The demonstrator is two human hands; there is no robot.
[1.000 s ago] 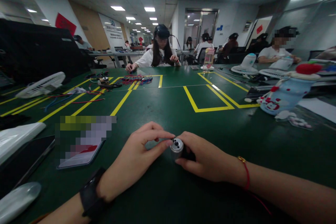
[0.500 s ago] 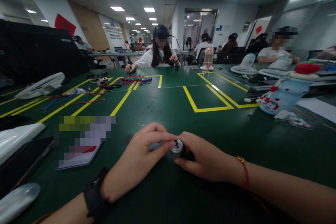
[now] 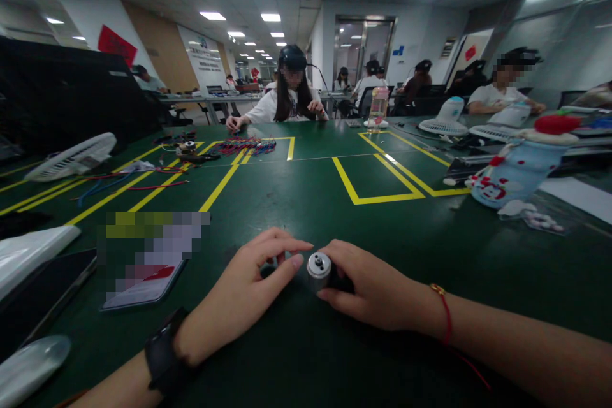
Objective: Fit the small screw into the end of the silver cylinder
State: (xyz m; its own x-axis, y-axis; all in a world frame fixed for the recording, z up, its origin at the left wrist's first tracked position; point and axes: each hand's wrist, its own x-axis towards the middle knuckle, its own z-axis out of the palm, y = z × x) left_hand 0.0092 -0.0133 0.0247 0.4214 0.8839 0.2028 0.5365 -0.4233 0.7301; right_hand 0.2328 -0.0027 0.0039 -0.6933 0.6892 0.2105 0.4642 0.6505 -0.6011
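Near the middle of the green table, my right hand (image 3: 366,284) is wrapped round a silver metal cylinder (image 3: 319,269). Its round end faces up and shows a small centre shaft and dark holes. Part of the cylinder is hidden behind my fingers and palm. My left hand (image 3: 261,271) is just left of it, thumb and index finger apart, with nothing between them and not touching the cylinder.
A phone-like slab (image 3: 160,274) lies left of my left hand. Behind it are loose wires (image 3: 246,145) and a white fan (image 3: 71,156). A blue bottle (image 3: 519,169) stands at the right. Across the table sits a person (image 3: 291,95).
My left hand has pulled back to the left from the cylinder's end, and its fingers have spread. The top of the cylinder is now uncovered. My right hand keeps its hold.
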